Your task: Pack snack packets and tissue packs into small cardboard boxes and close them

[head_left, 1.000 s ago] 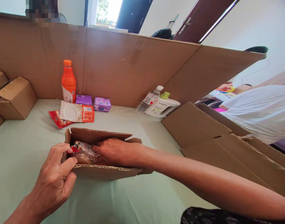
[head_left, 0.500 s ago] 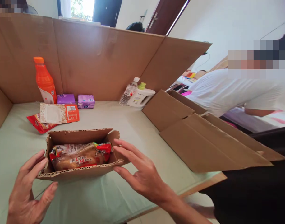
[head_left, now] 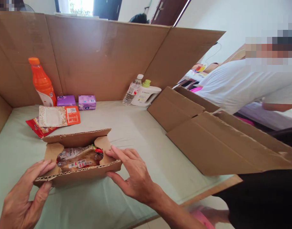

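Observation:
A small cardboard box (head_left: 83, 176) sits on the table before me, its long back and front flaps standing up. Inside lies a clear-and-red snack bag (head_left: 76, 157), partly covered by the two folded side flaps. At the left end, my left hand (head_left: 25, 197) has its fingers on the left side flap (head_left: 52, 154) and its thumb against the front panel, gripping the corner. My right hand (head_left: 133, 175) holds the opposite end, fingers on the right side flap (head_left: 103, 143) and thumb low on the front.
Behind the box lie red snack pouches (head_left: 60, 116). Further back stand an orange bottle (head_left: 43, 84), two purple tissue packs (head_left: 87, 102), a clear water bottle (head_left: 132, 90) and a white jug (head_left: 146, 95). Cardboard panels (head_left: 100, 60) wall the table; a person in white (head_left: 243, 82) is at right.
Both side flaps have folded inward over the snack bag. My hands have closed in on the box's two ends. The camera view has shifted slightly.

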Demonstrator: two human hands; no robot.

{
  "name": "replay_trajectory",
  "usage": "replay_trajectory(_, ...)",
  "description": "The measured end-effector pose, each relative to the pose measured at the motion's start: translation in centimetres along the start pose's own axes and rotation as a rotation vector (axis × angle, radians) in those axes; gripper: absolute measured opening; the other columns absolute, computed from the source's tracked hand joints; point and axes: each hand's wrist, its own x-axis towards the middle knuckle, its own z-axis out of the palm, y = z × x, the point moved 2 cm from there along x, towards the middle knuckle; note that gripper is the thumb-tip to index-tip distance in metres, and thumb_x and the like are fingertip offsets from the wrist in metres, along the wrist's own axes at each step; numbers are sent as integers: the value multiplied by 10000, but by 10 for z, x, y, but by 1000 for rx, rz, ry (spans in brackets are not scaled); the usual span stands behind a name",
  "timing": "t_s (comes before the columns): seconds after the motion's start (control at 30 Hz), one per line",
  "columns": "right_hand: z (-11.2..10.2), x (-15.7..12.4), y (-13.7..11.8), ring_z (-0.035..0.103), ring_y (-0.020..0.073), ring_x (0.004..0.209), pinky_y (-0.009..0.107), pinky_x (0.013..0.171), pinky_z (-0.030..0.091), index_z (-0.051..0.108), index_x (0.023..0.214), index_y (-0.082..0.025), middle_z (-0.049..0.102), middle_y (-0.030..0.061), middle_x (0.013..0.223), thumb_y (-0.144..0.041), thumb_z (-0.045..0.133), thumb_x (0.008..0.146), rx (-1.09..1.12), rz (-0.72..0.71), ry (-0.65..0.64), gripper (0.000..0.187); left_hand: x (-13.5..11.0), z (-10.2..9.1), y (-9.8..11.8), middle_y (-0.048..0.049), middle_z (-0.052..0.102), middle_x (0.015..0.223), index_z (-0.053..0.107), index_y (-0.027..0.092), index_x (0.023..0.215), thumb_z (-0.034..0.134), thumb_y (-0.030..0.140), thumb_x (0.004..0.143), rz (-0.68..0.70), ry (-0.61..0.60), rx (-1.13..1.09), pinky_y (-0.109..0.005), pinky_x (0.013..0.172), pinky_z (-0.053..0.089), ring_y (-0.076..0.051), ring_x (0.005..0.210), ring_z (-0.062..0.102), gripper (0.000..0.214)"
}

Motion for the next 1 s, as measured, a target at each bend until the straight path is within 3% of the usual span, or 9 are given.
replay_trajectory(0.1, -2, 4, 7, 709, 263, 937, 422, 778, 546, 345, 1560, -210, 766, 99, 1100, -268, 637, 944, 13, 5, -41, 684, 7, -2, -1, -9, 777, 1116, 525, 265, 1405, 482, 448, 1017, 30, -8, 59, -326, 936, 613, -209, 1006, 754, 431)
replay_trajectory(0.2, -6, 13, 13, 680, 307, 1086, 462, 870, 543, 321, 1569, -206, 691, 176, 1248, -368, 635, 964, -69, -22, -94, 700, 14, -2, -1, -34, 754, 1155, 458, 268, 1482, 518, 444, 1011, 23, 23, 93, -308, 871, 625, -212, 985, 753, 507)
replay_trajectory(0.27, -10, 21, 17, 559, 390, 1312, 554, 978, 493, 223, 1611, -203, 500, 267, 1482, -481, 627, 959, -177, -42, -108, 816, 17, -1, -1, -58, 717, 1210, 425, 262, 1511, 532, 382, 1012, 30, 19, 81, -319, 907, 613, -216, 1041, 731, 524)
replay_trajectory(0.37, -11, 31, 23, 333, 435, 1494, 640, 1098, 383, 44, 1650, -212, 273, 279, 1635, -614, 583, 943, -206, -64, -174, 975, 19, 2, -1, -117, 577, 1430, 388, 249, 1537, 546, 297, 1004, 67, -7, 64, -394, 1042, 556, -264, 1268, 623, 558)
replay_trajectory(0.47, -7, 33, 30, 462, 358, 1428, 587, 1115, 406, -2, 1650, -188, 482, 238, 1528, -600, 550, 970, -63, -92, -263, 968, 20, 4, -2, -149, 352, 1631, 336, 237, 1568, 569, 268, 994, 102, -18, 86, -459, 1140, 476, -315, 1449, 452, 620)
replay_trajectory(0.57, -3, 26, 34, 624, 294, 1253, 530, 1070, 456, 183, 1631, -213, 661, 169, 1355, -454, 556, 1011, 25, -128, -305, 763, 20, 7, -3, -117, 472, 1567, 385, 218, 1541, 553, 223, 996, 159, -60, 68, -416, 1169, 452, -274, 1456, 451, 570)
replay_trajectory(0.7, -4, 15, 34, 580, 291, 1326, 512, 1087, 442, 395, 1550, -195, 621, 173, 1429, -510, 514, 1019, 30, -182, -389, 629, 19, 3, -8, -46, 679, 1350, 563, 233, 1384, 544, 218, 996, 223, -107, 11, -333, 1139, 491, -195, 1322, 595, 388)
replay_trajectory(0.9, -7, 9, 35, 513, 289, 1410, 539, 1127, 420, 292, 1615, -186, 578, 169, 1482, -391, 531, 1009, -16, -195, -447, 683, 17, -19, -19, -74, 478, 1578, 400, 208, 1550, 497, 325, 998, 355, -360, 105, -369, 1054, 574, -257, 1394, 541, 573)
replay_trajectory(1.0, -5, 5, 39, 470, 321, 1441, 602, 1169, 359, 272, 1625, -204, 578, 155, 1486, -395, 589, 976, -52, -196, -446, 747, 13, -20, -21, -81, 484, 1572, 347, 200, 1576, 518, 281, 984, 398, -356, 162, -439, 1084, 552, -282, 1427, 501, 621)
